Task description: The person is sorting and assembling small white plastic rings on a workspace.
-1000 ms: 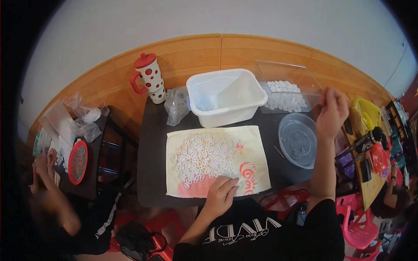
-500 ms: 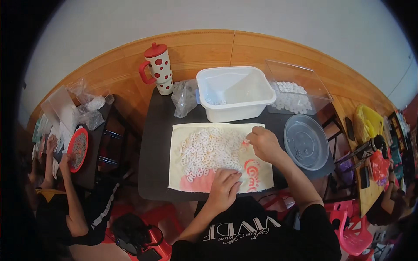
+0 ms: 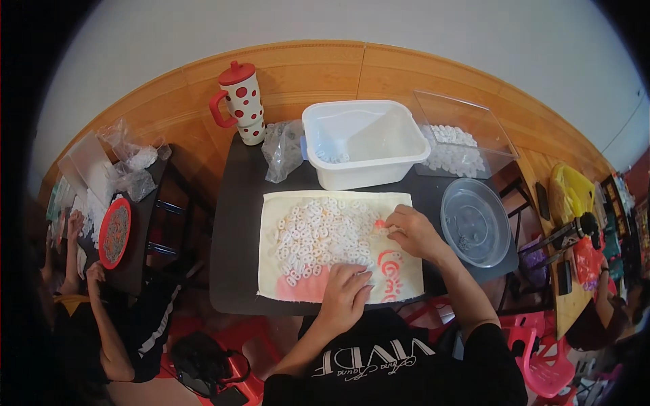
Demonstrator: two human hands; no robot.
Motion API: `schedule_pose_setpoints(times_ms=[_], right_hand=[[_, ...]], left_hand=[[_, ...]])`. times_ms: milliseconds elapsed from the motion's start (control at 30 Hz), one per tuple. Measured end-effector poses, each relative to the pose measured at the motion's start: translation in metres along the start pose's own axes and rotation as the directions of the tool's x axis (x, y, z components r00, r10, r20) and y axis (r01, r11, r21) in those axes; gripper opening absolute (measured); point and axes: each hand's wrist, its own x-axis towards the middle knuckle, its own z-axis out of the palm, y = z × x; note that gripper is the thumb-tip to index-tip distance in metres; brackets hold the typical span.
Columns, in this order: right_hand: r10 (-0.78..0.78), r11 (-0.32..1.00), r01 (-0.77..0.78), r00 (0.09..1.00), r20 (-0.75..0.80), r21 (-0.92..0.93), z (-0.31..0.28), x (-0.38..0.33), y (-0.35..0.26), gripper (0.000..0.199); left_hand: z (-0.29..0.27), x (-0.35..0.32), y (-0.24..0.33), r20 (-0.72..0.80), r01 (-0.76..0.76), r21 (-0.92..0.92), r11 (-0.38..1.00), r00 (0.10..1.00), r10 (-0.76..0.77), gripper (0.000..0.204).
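**White holed pieces [image 3: 311,233] heaped on cream cloth [image 3: 272,204]: light, probably stiff, easily scattered**

Pile sits left-to-centre on the cloth, which lies on the black desk [image 3: 233,271]. Left hand [image 3: 345,291]: fingers curled close together at the pile's near edge; can't tell if that grip has a piece. Right hand [image 3: 410,227]: fingers bunched at the pile's right side, by a small red print; contents of the grip hidden, can't tell.

Handling, my guess: each piece weighs next to nothing, looks like hard smooth plastic, not very fragile, apt to skid. Best hold: thumb-and-fingertip pinch on the outer rim. Loose ones at the edge should come easier than heaped ones. Cloth looks soft, likely rucks if shoved; fabric should slow sliding.

White bin [image 3: 369,177] beyond, small pale pieces inside; clear round tub [image 3: 489,223] right of cloth.
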Motion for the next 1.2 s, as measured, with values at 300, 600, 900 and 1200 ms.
schedule_pose_setpoints(times_ms=[300, 600, 900, 1200], right_hand=[[-0.124, 0.977, 0.099, 0.984, -0.124, -0.189, 0.002, -0.013, -0.013, 0.016], [0.278, 0.625, -0.093, 0.954, -0.11, 0.775, 0.03, -0.059, -0.067, 0.01], [0.198, 0.518, -0.131, 0.98, 0.031, 0.845, 0.021, -0.061, -0.062, 0.001], [-0.156, 0.984, 0.145, 0.982, -0.107, -0.104, 0.026, -0.007, -0.034, 0.005]], left_hand=[[0.003, 0.002, 0.0, -0.035, -0.032, 0.023, 0.999, 0.999, 0.033, 0.029], [0.008, 0.022, 0.025, -0.083, 0.138, -0.141, 0.98, 0.985, -0.151, 0.028], [0.006, 0.017, 0.005, -0.045, 0.061, -0.115, 0.992, 0.997, -0.067, 0.018], [0.007, 0.001, -0.006, -0.003, 0.423, -0.675, 0.604, 0.818, -0.576, 0.018]])
